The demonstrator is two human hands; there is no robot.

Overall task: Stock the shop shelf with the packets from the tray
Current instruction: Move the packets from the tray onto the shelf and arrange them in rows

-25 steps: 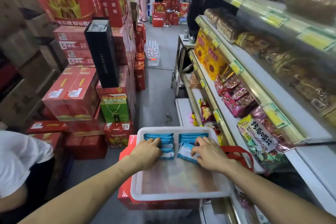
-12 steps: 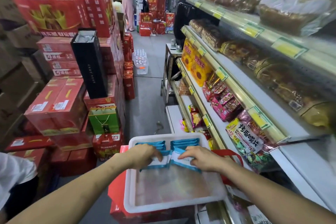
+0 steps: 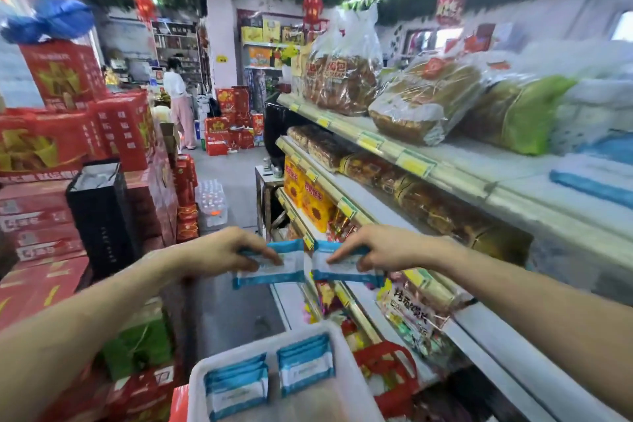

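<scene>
My left hand (image 3: pixel 219 250) pinches a blue-and-white packet (image 3: pixel 274 267) and holds it up in front of me. My right hand (image 3: pixel 380 247) pinches a second blue-and-white packet (image 3: pixel 342 267) right beside the first. Both packets hang in the air above the white tray (image 3: pixel 342 346) at the bottom centre. Two short stacks of the same blue packets (image 3: pixel 267 384) lie in the tray. On the right stands the shop shelf (image 3: pixel 445 178), with similar blue packets (image 3: pixel 592 181) lying on its top level at the far right.
Bagged bread (image 3: pixel 346 82) and yellow snack bags (image 3: pixel 308 192) fill the shelf levels. Stacked red cartons (image 3: pixel 44 147) and a black box (image 3: pixel 102 216) line the left side of the aisle. A person (image 3: pixel 178 103) stands far down the aisle. A red basket handle (image 3: pixel 387 363) sits beside the tray.
Both hands have lifted a packet each out of the tray, up to chest height. The view has tilted upward, showing the upper shelves and ceiling.
</scene>
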